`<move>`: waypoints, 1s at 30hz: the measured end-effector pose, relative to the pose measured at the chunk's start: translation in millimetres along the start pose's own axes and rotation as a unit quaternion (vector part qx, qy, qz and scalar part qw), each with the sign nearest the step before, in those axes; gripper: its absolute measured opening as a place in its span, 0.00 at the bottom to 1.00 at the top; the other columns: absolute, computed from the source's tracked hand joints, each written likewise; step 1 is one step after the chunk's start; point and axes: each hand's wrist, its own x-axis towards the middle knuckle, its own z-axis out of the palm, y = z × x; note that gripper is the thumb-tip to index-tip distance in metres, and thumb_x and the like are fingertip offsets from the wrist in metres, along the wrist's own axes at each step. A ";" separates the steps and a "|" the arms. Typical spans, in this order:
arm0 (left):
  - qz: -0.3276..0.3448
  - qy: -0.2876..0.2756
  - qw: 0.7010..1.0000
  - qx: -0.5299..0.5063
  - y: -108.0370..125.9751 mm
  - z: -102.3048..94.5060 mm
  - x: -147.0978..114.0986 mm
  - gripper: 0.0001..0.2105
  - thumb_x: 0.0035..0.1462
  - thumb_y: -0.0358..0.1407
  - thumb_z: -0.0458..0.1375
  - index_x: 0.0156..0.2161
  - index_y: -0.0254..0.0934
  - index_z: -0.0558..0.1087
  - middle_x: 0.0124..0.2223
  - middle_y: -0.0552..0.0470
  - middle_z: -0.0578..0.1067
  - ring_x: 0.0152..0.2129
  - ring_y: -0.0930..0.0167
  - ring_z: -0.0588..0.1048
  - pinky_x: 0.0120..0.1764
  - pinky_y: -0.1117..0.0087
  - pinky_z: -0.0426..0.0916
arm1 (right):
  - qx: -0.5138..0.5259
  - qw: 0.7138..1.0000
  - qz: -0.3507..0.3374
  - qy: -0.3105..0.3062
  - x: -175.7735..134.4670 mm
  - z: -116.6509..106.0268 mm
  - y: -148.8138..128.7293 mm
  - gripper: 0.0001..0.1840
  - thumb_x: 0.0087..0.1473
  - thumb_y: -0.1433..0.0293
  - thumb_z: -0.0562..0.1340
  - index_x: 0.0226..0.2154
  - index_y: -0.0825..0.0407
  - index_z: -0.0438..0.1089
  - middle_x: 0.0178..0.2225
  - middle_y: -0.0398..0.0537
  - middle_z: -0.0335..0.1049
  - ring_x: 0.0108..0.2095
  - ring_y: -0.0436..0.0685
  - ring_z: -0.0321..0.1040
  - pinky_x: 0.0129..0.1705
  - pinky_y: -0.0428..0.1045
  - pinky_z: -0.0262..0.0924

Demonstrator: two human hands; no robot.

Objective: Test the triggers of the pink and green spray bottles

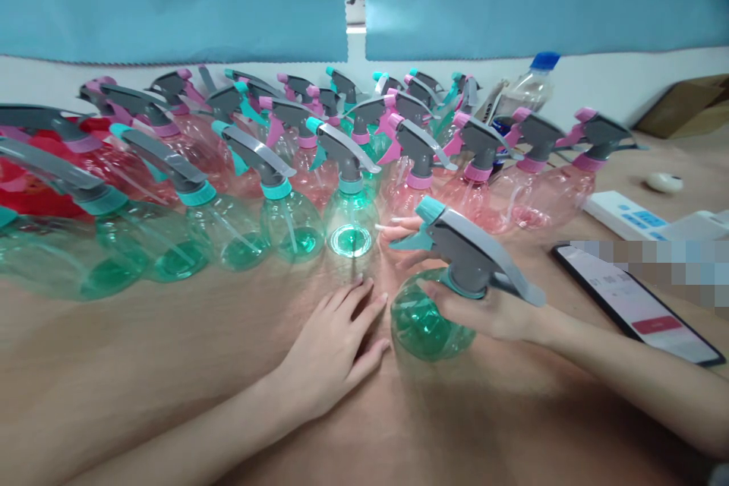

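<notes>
My right hand point(484, 311) is wrapped around a green spray bottle point(424, 323) with a grey and teal trigger head, which is tilted slightly above or on the table. Its thumb lies across the near side, and its fingers show behind the bottle. To the left, my left hand point(342, 342) rests palm down on the table with fingers stretched out, holding nothing. Just beyond my hands stands a row of green spray bottles point(293, 231). Pink spray bottles point(527, 201) stand behind them and to the right.
A phone point(632, 296) lies on the table point(199, 372) at the right, near a white power strip point(623, 216) and a small white case point(664, 182). A blue-capped clear bottle point(529, 87) stands at the back. Something red point(45, 167) sits at the far left.
</notes>
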 end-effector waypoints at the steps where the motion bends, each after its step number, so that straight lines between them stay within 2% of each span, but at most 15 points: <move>1: 0.001 0.001 1.000 0.001 -0.2 0.1 0.1 0.21 0.63 0.41 0.52 0.59 0.34 0.63 0.60 0.36 0.65 0.57 0.54 0.63 0.53 0.49 0.63 | -0.004 1.000 0.002 -0.001 1.6 -0.2 -1.9 0.31 0.46 0.80 0.56 0.53 0.44 0.64 0.48 0.46 0.72 0.38 0.54 0.74 0.39 0.50 0.73; 6: 0.001 -0.004 1.000 0.012 -0.2 0.3 0.4 0.21 0.64 0.41 0.52 0.58 0.34 0.63 0.60 0.36 0.65 0.57 0.54 0.63 0.53 0.49 0.63 | -0.012 1.000 0.002 0.009 4.2 -0.6 -5.1 0.28 0.45 0.79 0.57 0.50 0.45 0.66 0.46 0.47 0.72 0.40 0.56 0.74 0.36 0.49 0.73; 19: 0.000 0.008 1.000 0.003 -0.7 1.8 -1.0 0.21 0.63 0.42 0.52 0.58 0.36 0.64 0.59 0.37 0.65 0.56 0.54 0.64 0.52 0.49 0.64 | 0.018 1.000 0.016 0.005 1.9 0.4 -3.5 0.28 0.47 0.78 0.57 0.52 0.45 0.64 0.48 0.47 0.72 0.39 0.55 0.73 0.35 0.49 0.72; 25: 0.000 0.005 1.000 0.005 0.1 1.3 -0.9 0.21 0.63 0.42 0.52 0.58 0.33 0.64 0.59 0.36 0.66 0.56 0.54 0.64 0.52 0.49 0.64 | 0.019 1.000 0.001 -0.013 -1.7 -1.6 3.2 0.32 0.45 0.83 0.55 0.52 0.44 0.64 0.49 0.45 0.71 0.38 0.52 0.73 0.38 0.48 0.72; 30: 0.000 0.001 1.000 -0.003 0.5 0.5 -0.2 0.21 0.63 0.41 0.53 0.58 0.31 0.65 0.59 0.34 0.65 0.56 0.53 0.64 0.52 0.49 0.64 | 0.015 1.000 -0.006 -0.016 -3.0 -3.0 5.1 0.30 0.42 0.85 0.55 0.47 0.44 0.66 0.48 0.44 0.69 0.36 0.51 0.72 0.39 0.48 0.73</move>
